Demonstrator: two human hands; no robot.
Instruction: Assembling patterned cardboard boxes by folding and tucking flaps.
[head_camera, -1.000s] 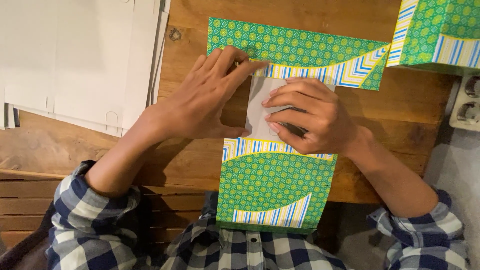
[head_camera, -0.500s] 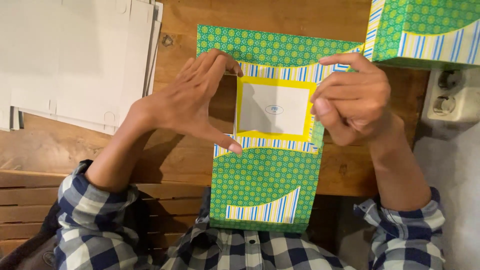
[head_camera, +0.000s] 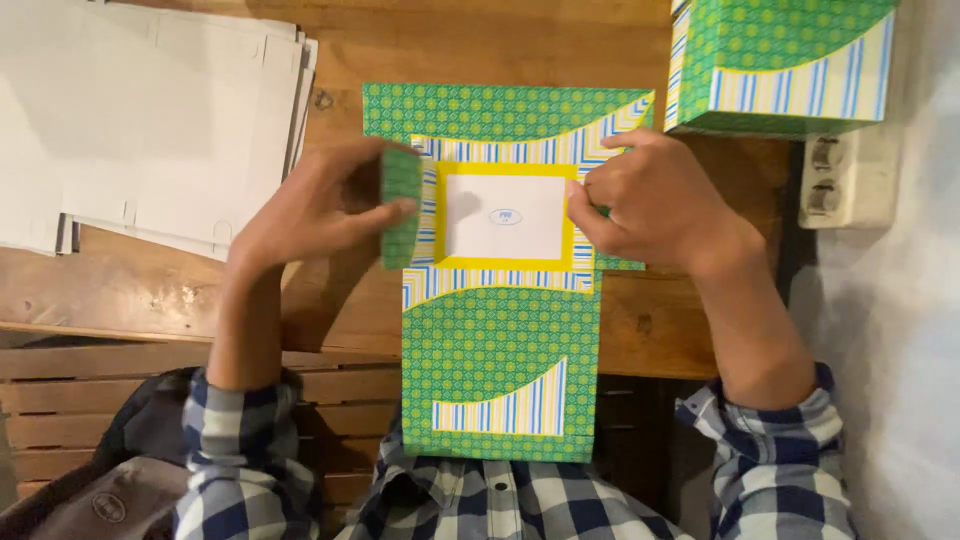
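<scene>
I see my left hand (head_camera: 320, 215) and right hand (head_camera: 650, 205) each pinching a side flap of the flat green patterned cardboard box (head_camera: 500, 370) on the wooden desk (head_camera: 150, 295).

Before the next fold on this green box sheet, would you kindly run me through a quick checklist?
1. Left hand grips the left side flap, which stands raised: ok.
2. Right hand is on the right side flap; whether that flap is raised: cannot tell.
3. White panel with yellow border is uncovered, between the hands: ok.
4. Box sheet fully supported: not ok, its near end overhangs the table.
5. Finished box and white sheets lie clear of the hands: ok.
</scene>
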